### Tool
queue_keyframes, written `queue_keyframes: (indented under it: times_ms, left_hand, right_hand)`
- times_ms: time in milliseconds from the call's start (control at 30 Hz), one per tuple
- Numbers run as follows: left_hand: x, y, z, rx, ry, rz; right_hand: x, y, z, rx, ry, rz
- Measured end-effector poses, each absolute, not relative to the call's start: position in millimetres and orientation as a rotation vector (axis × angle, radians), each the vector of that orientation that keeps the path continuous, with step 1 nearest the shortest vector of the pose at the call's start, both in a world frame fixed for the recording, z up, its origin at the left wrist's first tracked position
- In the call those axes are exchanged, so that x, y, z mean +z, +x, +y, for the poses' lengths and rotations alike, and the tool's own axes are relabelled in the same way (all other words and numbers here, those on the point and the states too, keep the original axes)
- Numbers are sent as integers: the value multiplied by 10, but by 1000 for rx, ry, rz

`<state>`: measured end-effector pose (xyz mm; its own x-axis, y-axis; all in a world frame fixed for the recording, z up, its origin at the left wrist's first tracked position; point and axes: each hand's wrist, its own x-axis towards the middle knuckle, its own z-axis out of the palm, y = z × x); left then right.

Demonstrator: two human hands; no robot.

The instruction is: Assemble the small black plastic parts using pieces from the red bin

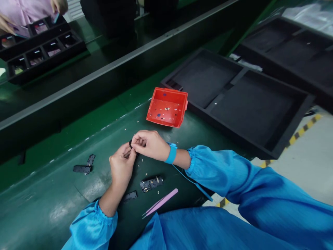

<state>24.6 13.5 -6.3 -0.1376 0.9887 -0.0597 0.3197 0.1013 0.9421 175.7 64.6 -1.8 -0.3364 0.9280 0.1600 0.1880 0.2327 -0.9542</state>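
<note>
Green worktop is gleaming here, striped tape is crossing the floor. Red bin is holding tiny scraps, black tray is lying alongside. Left hand and right hand are meeting over the worktop, pinching what looks like a small black part.

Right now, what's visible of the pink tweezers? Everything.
The pink tweezers lie unheld on the green tabletop, smooth-looking, perhaps coated metal. Two slim arms join at the rounded upper-right end and stand slightly apart toward thin, pointed tips at lower left, near the blue clothing.
</note>
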Motion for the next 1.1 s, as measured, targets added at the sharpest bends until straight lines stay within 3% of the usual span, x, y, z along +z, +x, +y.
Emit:
queue_keyframes:
  times_ms: [667,900,1100]
  left_hand:
    - [-39,245,122,1056,1364,1608]
    - [-42,245,124,1005,1559,1667]
    - [-20,244,214,1111,1109,1475]
  right_hand:
    - [-78,1742,691,1356,-1021,-1643]
    - [-75,1720,641,1232,-1104,-1690]
    - [-109,1704,611,1149,-1104,-1447]
